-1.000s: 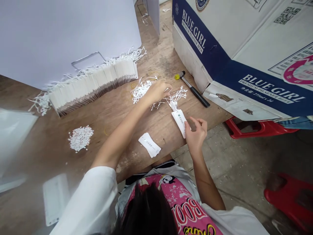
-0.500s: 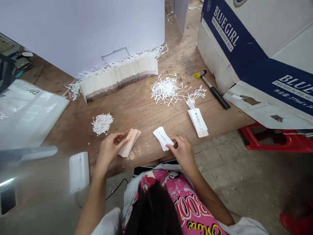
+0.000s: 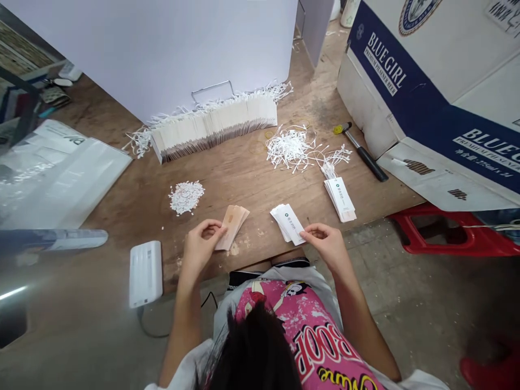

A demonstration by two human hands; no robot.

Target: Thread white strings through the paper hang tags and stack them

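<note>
At the near edge of the wooden table (image 3: pixel 239 168), the left hand (image 3: pixel 199 244) and right hand (image 3: pixel 328 244) curl with thumb and forefinger nearly together, touching white cards (image 3: pixel 289 222) on the right and tan cards (image 3: pixel 232 225) on the left; how firmly they grip, I cannot tell. A light pinch at the edge should part one card cleanly. The white top card's long axis runs far-left to near-right, logo end far; the tan fan slants far-right.
</note>
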